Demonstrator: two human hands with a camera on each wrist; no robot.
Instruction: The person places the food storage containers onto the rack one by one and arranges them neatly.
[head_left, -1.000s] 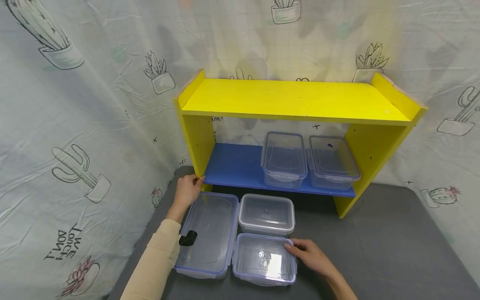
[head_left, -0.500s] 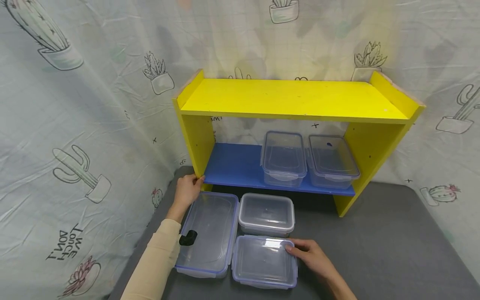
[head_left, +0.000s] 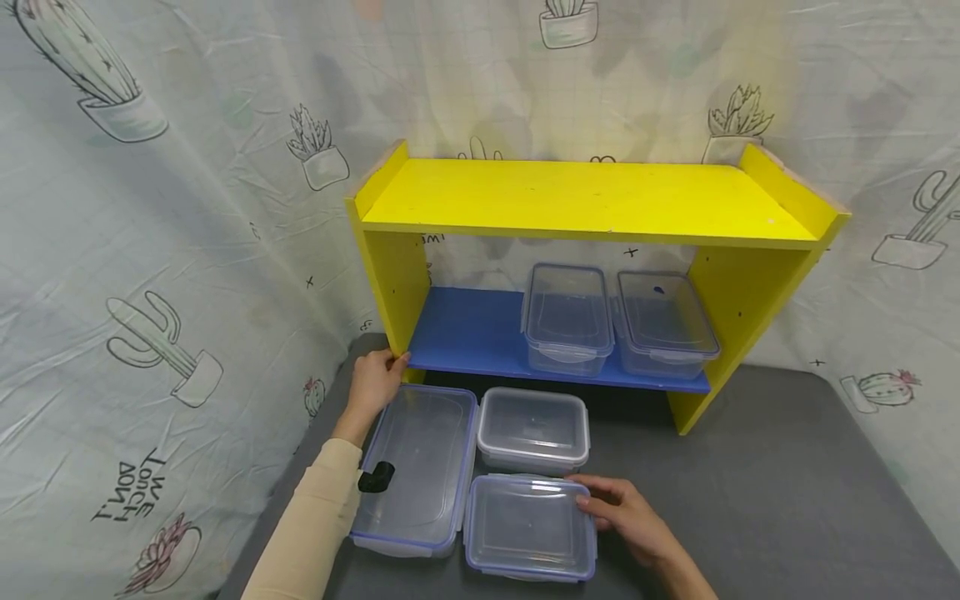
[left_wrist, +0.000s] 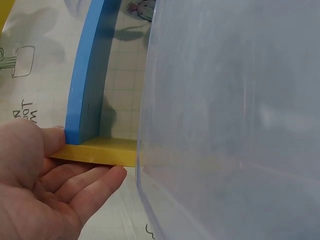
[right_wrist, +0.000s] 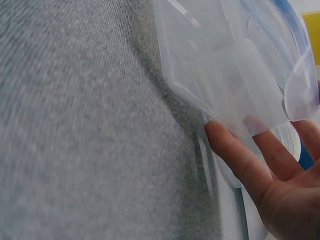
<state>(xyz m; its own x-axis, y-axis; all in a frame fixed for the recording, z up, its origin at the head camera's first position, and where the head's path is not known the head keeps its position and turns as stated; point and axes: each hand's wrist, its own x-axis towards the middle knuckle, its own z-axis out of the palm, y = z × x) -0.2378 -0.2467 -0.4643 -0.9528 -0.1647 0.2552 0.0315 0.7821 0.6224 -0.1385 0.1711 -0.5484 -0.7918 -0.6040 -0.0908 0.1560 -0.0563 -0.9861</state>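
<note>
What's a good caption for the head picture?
Left hand grips the yellow shelf, right hand holds a clear lidded box.

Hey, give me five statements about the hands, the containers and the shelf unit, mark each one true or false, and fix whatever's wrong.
1. The left hand grips the shelf unit at its left side. True.
2. Two clear containers stand on the blue board. True.
3. Both of these stand at the board's left end. False: they stand toward its right end.
4. The right hand touches the shelf unit. False: it holds a blue-rimmed container by its right end.
5. A grey-rimmed container stands just beyond the one in the right hand. True.
</note>
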